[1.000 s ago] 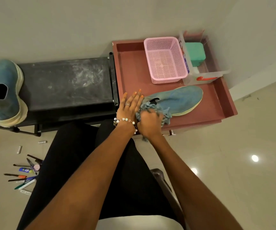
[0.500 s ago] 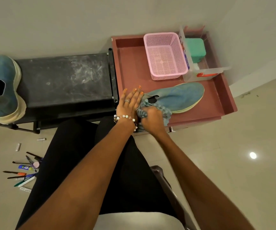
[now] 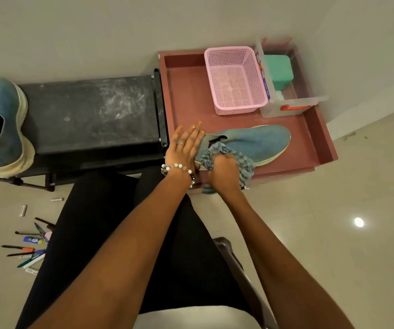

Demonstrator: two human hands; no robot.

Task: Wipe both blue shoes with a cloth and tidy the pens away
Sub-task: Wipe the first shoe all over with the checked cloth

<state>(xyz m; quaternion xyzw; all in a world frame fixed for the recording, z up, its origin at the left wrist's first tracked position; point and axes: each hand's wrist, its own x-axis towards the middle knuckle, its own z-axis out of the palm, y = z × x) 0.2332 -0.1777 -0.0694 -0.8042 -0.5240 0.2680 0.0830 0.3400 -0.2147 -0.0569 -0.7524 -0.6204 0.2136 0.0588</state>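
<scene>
Head view, the only one: left hand (image 3: 184,148) lies flat, fingers straight, pressing against the heel end of the near blue shoe (image 3: 257,142) to steady it. Right hand (image 3: 223,170) is curled round a bunched striped cloth (image 3: 243,160) and bears it against the shoe's near side, close to the collar. This shoe lies on its side in the red tray (image 3: 186,91), toe pointing right, just in front of the pink basket (image 3: 235,79) and the clear box (image 3: 293,103) holding a green block.

The second blue shoe (image 3: 1,124) stands on the dark surface (image 3: 91,110) at far left, well apart from both hands. Pens (image 3: 28,248) lie scattered on the floor at lower left, beside the person's leg.

Judged step: wiping the first shoe; the second shoe and the pens appear not yet dealt with.

Risks:
- The shoe rests near the tray's front edge. A hard stroke toward the body may drag it over the rim, as only a flat palm restrains it.
- A tail of cloth hangs below the tray and may snag on its edge.
- Loose pens near the foot may roll or be stepped on.
</scene>
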